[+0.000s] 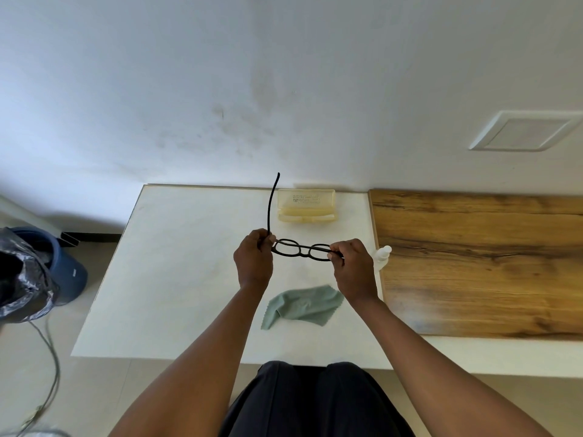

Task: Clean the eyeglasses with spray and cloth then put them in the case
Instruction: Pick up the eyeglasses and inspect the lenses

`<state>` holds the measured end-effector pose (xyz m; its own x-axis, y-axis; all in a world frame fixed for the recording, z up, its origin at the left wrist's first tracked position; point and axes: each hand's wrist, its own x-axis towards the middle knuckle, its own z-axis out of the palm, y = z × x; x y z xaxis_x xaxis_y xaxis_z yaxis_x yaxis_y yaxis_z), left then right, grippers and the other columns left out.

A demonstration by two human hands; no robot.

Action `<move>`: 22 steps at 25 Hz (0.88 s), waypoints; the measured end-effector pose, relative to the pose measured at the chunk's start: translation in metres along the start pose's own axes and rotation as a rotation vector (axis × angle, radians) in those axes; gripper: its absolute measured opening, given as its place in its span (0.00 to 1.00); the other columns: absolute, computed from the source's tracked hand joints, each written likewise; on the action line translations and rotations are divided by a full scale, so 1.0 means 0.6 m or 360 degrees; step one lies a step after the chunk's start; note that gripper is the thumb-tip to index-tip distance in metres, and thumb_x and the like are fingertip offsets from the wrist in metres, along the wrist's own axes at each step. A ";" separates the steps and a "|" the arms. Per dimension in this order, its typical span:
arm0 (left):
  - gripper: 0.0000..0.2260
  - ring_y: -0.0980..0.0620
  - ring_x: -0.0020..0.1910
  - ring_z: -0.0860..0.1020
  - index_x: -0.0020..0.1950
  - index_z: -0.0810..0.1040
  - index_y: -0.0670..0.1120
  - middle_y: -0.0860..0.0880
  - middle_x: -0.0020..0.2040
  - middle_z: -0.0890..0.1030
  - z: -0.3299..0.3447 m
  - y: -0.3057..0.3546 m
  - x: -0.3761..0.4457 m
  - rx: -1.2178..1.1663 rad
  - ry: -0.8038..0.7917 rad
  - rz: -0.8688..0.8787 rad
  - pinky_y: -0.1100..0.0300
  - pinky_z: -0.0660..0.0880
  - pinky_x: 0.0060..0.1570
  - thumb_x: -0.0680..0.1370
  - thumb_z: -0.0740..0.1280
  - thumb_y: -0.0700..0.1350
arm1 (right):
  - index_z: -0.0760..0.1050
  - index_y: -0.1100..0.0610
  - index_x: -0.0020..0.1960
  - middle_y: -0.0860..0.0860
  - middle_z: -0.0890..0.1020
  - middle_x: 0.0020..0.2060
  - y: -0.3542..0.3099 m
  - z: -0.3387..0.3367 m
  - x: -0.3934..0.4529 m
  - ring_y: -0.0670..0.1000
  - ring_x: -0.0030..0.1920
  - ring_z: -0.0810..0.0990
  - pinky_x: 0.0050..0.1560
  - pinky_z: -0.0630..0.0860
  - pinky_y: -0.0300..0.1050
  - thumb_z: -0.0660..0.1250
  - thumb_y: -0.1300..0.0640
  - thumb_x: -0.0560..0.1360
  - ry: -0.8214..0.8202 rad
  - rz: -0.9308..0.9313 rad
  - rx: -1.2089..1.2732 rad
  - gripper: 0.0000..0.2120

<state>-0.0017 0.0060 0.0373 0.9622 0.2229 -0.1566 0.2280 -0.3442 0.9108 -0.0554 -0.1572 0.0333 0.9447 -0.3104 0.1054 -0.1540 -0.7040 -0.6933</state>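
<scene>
The eyeglasses (304, 250) are held up in the air above the white table (176, 279), level and lens-front toward the person, with one hand at each end of the frame; that two-ended hold looks meant to steady the black frame while the temples are worked. The left hand (253, 259) has its fingers curled round the frame's left corner at the hinge, and the temple there stands unfolded, pointing away toward the wall. The right hand (353, 267) pinches the opposite corner between thumb and bent fingers; whether the temple on that side is folded or hidden behind the hand I cannot tell. The open yellowish case (305, 205) waits at the far edge of the table, beyond the glasses, lid up (a sensible spot, since the glasses end there). The green cloth (303, 305) lies crumpled on the table just below the hands, near the right wrist, and the small white spray bottle (382, 257) stands just beside the right hand, by the seam with the wooden board (479, 263). Both tools sit within easy reach, neither one touched.
</scene>
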 end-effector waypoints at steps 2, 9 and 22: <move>0.03 0.45 0.44 0.79 0.46 0.79 0.43 0.45 0.42 0.82 -0.002 -0.003 -0.001 -0.0041 -0.0019 -0.0019 0.64 0.71 0.43 0.76 0.66 0.40 | 0.78 0.64 0.53 0.61 0.75 0.49 -0.002 0.001 0.000 0.57 0.46 0.77 0.46 0.72 0.43 0.65 0.65 0.74 -0.0079 -0.0035 -0.0103 0.09; 0.03 0.45 0.41 0.80 0.46 0.79 0.43 0.48 0.38 0.79 -0.008 -0.008 -0.002 -0.0106 -0.0003 -0.0062 0.59 0.73 0.45 0.75 0.67 0.41 | 0.79 0.64 0.52 0.61 0.75 0.43 -0.017 0.005 0.003 0.59 0.44 0.76 0.41 0.74 0.47 0.63 0.66 0.75 -0.0070 -0.0085 -0.0220 0.09; 0.03 0.43 0.41 0.80 0.42 0.77 0.46 0.50 0.34 0.78 -0.020 -0.027 -0.005 -0.0186 -0.0005 -0.0179 0.55 0.75 0.48 0.76 0.66 0.41 | 0.79 0.63 0.50 0.60 0.81 0.42 -0.042 0.004 0.031 0.58 0.43 0.78 0.42 0.68 0.41 0.63 0.60 0.76 0.0275 0.0244 0.0178 0.08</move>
<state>-0.0098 0.0219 0.0279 0.9320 0.2513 -0.2613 0.3158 -0.2088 0.9256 -0.0332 -0.1435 0.0509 0.8477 -0.5197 0.1065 -0.2498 -0.5681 -0.7841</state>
